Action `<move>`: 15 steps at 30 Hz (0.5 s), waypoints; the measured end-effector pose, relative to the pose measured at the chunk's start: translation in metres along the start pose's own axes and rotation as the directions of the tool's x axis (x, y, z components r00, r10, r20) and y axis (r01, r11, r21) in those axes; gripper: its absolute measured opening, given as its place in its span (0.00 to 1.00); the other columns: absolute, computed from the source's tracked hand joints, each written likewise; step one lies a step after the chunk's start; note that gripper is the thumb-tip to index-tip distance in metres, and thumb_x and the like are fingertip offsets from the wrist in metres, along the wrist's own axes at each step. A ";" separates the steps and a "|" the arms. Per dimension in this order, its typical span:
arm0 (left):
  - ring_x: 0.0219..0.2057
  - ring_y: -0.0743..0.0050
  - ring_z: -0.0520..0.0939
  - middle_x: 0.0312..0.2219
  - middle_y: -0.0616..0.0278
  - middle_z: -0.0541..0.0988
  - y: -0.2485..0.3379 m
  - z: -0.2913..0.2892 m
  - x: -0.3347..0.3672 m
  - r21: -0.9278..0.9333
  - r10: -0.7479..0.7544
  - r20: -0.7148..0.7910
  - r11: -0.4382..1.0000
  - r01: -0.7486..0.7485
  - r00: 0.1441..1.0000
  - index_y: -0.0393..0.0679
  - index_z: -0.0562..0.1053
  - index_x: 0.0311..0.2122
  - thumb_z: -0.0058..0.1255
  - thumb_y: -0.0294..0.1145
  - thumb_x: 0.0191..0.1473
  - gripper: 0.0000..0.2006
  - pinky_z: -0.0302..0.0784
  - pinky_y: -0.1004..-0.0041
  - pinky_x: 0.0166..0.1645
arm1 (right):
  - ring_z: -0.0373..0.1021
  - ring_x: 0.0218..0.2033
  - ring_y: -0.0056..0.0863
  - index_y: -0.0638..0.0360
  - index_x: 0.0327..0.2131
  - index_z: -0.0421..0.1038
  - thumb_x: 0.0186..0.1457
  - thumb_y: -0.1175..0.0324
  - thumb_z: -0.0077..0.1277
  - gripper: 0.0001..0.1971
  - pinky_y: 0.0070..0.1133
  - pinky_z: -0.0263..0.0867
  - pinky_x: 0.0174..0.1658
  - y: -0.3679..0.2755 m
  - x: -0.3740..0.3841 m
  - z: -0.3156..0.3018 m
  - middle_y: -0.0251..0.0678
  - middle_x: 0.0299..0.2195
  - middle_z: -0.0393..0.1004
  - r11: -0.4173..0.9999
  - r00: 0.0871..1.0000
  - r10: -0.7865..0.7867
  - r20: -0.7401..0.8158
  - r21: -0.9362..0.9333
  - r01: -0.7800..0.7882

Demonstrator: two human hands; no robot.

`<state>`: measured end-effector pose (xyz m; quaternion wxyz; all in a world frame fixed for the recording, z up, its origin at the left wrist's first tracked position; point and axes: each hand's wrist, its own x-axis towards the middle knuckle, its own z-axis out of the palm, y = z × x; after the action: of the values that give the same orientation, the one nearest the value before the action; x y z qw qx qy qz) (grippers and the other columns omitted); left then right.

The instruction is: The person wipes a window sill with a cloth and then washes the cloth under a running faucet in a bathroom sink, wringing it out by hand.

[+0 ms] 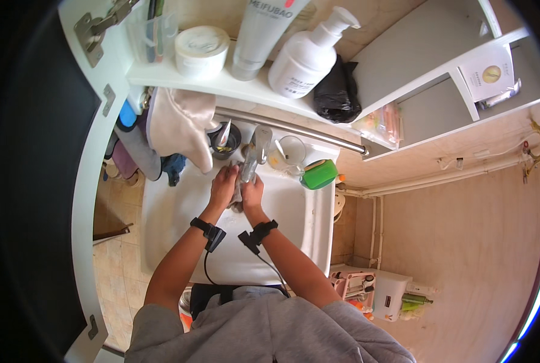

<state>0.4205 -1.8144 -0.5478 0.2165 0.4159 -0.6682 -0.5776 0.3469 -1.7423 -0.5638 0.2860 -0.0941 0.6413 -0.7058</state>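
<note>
Both my hands are over the white sink (179,236), under the silver faucet (261,140). My left hand (224,186) is closed on one side of a small, crumpled grey cloth (237,195). On its other side my right hand (253,192) grips the same cloth, its fingertips partly hidden behind the faucet's spout. The cloth's lower end hangs between my wrists. Just beyond the left hand stands a dark cup (225,145) with a white tube in it. A clear cup (289,152) sits right of the faucet.
A green box-shaped thing (319,175) rests on the sink's right rim. Overhead, a cabinet shelf holds a white pump bottle (302,63), a grey tube (255,42) and a white jar (202,53). Cloths (176,124) hang at left beside an open cabinet door (34,181).
</note>
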 end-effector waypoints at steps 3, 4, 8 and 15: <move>0.47 0.53 0.78 0.43 0.48 0.78 -0.001 -0.022 -0.011 -0.130 -0.105 -0.087 0.987 0.093 0.991 0.37 0.67 0.53 0.48 0.53 0.60 0.28 0.70 0.63 0.51 | 0.71 0.33 0.22 0.67 0.41 0.73 0.53 0.59 0.58 0.19 0.23 0.68 0.39 -0.012 -0.005 0.020 0.34 0.34 0.78 0.943 0.983 -0.139 0.117 -0.288 0.167; 0.50 0.55 0.75 0.47 0.49 0.75 -0.005 -0.024 -0.012 -0.219 -0.083 -0.055 0.973 0.069 0.995 0.37 0.65 0.55 0.50 0.52 0.59 0.30 0.68 0.64 0.54 | 0.71 0.33 0.22 0.67 0.41 0.73 0.53 0.59 0.58 0.19 0.23 0.68 0.39 -0.014 -0.004 0.020 0.34 0.34 0.78 0.944 0.984 -0.132 0.124 -0.288 0.163; 0.55 0.60 0.71 0.54 0.51 0.71 -0.009 -0.027 -0.015 -0.404 -0.036 -0.037 0.915 0.018 0.999 0.39 0.60 0.61 0.53 0.53 0.57 0.35 0.64 0.66 0.59 | 0.72 0.37 0.23 0.65 0.44 0.73 0.53 0.55 0.60 0.22 0.23 0.68 0.42 -0.019 0.000 0.021 0.37 0.36 0.79 0.956 0.974 -0.057 0.221 -0.270 0.117; 0.44 0.46 0.80 0.41 0.41 0.79 -0.010 -0.011 -0.023 -0.269 -0.101 -0.245 0.963 0.032 0.964 0.35 0.69 0.50 0.48 0.57 0.59 0.30 0.73 0.61 0.47 | 0.74 0.32 0.25 0.64 0.35 0.78 0.53 0.50 0.59 0.22 0.25 0.69 0.39 -0.037 -0.019 0.039 0.40 0.28 0.79 0.905 0.998 0.059 0.033 -0.423 -0.040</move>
<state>0.4454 -1.8022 -0.5502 0.3346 0.4771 -0.5377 -0.6093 0.3709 -1.7647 -0.5173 0.2912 -0.1533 0.7742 -0.5407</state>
